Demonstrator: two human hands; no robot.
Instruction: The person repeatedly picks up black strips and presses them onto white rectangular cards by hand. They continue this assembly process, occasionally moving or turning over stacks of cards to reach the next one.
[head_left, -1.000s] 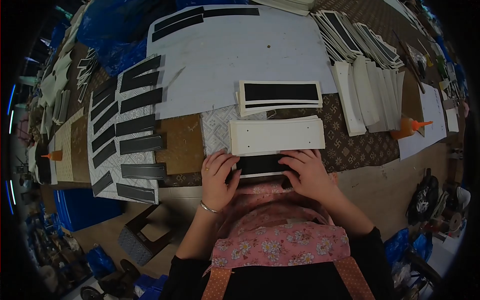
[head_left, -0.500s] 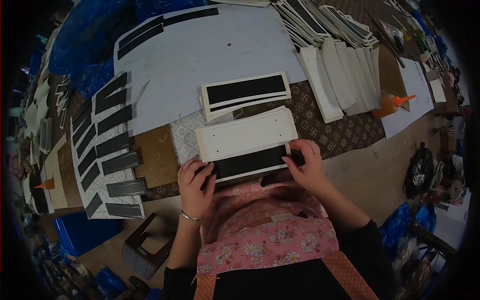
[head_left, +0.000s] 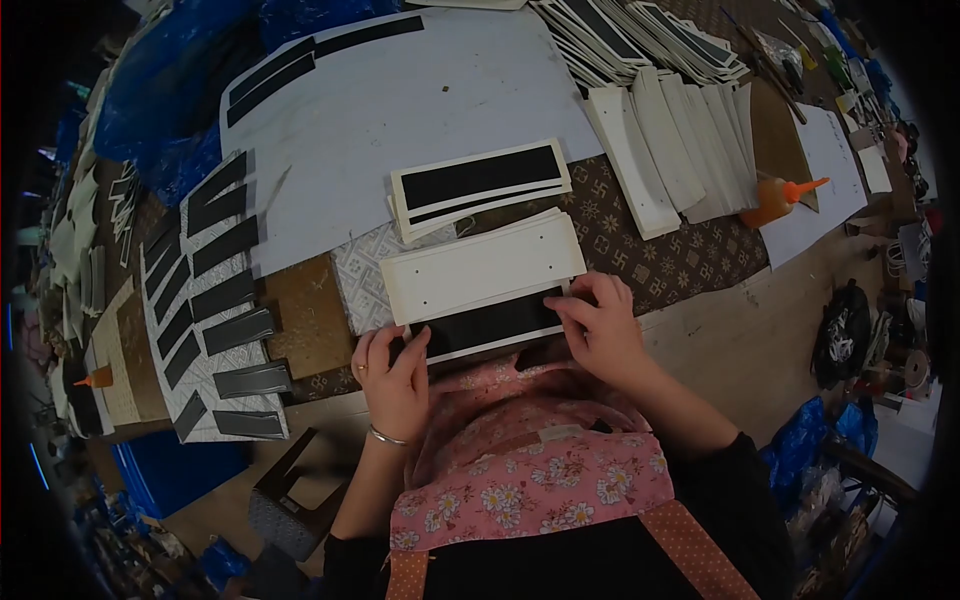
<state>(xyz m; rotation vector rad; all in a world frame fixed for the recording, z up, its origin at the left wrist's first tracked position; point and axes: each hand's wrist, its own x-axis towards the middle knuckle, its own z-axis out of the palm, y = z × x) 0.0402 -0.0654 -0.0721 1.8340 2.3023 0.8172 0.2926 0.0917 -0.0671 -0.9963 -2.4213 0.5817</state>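
A black strip point(head_left: 490, 318) lies on a white-edged card at the table's near edge, just in front of my body. My left hand point(head_left: 392, 378) is at the strip's left end, with curled fingers and the thumb tip on the black surface. At the opposite end, my right hand point(head_left: 603, 325) has thumb and forefinger drawn together on the strip's right corner. Directly beyond it, cream cards with small dark holes point(head_left: 480, 258) overlap the upper edge of the strip's card. Farther back lies a small pile of cream cards faced with black strips point(head_left: 482, 178).
Several black strips rest on a silver-patterned board point(head_left: 215, 345) at left. Fanned cream cards point(head_left: 665, 155) and an orange-tipped glue bottle point(head_left: 775, 200) are at right. A large white sheet point(head_left: 370, 100) and blue plastic point(head_left: 160, 100) occupy the back. A stool point(head_left: 290, 500) stands below the table.
My right hand has shifted inward from the card's right edge, its fingertips now on the black strip. My left hand stays at the left end. The whole view has shifted slightly.
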